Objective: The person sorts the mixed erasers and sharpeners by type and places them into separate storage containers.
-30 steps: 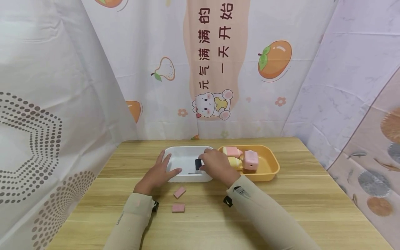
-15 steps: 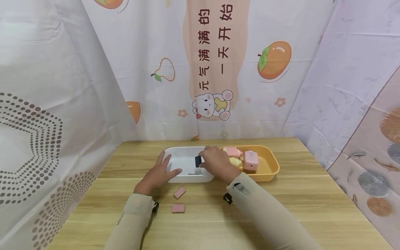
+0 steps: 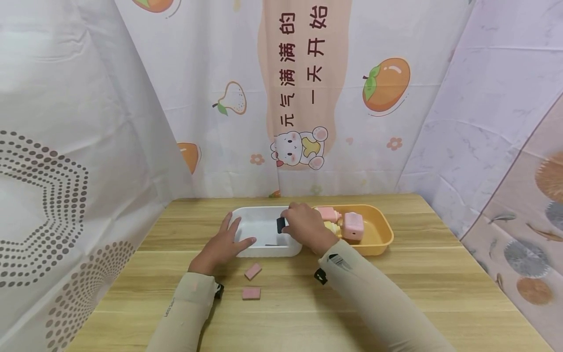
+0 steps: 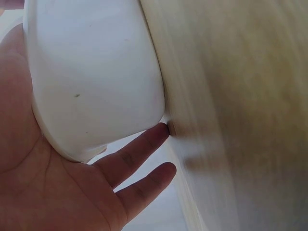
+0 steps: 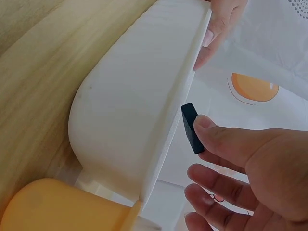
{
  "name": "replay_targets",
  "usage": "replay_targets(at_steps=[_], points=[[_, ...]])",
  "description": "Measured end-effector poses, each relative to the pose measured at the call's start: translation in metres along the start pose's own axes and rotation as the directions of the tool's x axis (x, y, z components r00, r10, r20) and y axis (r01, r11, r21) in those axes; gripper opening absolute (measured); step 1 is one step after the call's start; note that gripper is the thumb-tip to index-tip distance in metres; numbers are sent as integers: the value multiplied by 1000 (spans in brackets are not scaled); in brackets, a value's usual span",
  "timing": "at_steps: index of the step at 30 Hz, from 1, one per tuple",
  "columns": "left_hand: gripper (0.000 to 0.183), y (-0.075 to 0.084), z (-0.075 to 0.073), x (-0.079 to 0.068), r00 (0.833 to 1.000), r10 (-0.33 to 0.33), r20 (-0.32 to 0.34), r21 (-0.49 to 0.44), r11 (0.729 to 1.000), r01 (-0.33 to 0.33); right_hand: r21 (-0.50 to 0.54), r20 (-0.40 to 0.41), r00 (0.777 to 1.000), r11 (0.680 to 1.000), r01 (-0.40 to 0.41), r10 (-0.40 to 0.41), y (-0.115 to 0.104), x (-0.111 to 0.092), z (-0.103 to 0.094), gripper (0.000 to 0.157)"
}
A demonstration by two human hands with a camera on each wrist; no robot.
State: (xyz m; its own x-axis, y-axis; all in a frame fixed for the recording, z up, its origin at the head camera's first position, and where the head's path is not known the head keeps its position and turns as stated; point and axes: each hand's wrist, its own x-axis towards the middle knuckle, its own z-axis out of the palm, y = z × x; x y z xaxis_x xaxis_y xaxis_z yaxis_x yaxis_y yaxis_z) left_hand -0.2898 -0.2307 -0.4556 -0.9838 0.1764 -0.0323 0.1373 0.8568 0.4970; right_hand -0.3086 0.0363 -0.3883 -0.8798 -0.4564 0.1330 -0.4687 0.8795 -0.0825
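Note:
Over the right part of the white tray (image 3: 259, 251), my right hand (image 3: 308, 226) pinches a small black rectangular block (image 3: 281, 225) between thumb and fingers. The right wrist view shows the black block (image 5: 192, 128) above the tray's rim, with the other fingers loosely bent below the thumb. My left hand (image 3: 220, 248) lies spread against the tray's left end, thumb at the front rim. In the left wrist view, straight fingers (image 4: 144, 190) reach along the end of the white tray (image 4: 96, 72). A thin dark piece (image 3: 273, 245) shows inside the tray near its front wall.
Right of the white tray stands a yellow tray (image 3: 381, 233). It holds a pink cube (image 3: 353, 226), a pink bottle-like piece (image 3: 326, 213) and a yellow one (image 3: 332, 228). Two pink blocks, an angled block (image 3: 252, 271) and a straight block (image 3: 251, 293), lie on the wooden table (image 3: 281, 322).
My right hand has risen slightly and drifted a little to the right with the black block. The left hand and both trays stay in place.

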Motion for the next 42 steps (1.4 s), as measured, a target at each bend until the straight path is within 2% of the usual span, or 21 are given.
replay_targets(at_steps=[15, 29, 42], points=[[106, 4, -1, -2, 1000, -14, 2, 5, 1000, 14, 2, 24, 1000, 1000, -4, 4, -2, 0, 1, 32], [108, 1, 1, 0, 1000, -5, -8, 12, 1000, 5, 11, 43, 999, 1000, 16, -16, -1, -2, 4, 35], [107, 3, 0, -1, 1000, -11, -9, 11, 1000, 11, 52, 12, 1000, 998, 21, -22, -2, -5, 4, 30]])
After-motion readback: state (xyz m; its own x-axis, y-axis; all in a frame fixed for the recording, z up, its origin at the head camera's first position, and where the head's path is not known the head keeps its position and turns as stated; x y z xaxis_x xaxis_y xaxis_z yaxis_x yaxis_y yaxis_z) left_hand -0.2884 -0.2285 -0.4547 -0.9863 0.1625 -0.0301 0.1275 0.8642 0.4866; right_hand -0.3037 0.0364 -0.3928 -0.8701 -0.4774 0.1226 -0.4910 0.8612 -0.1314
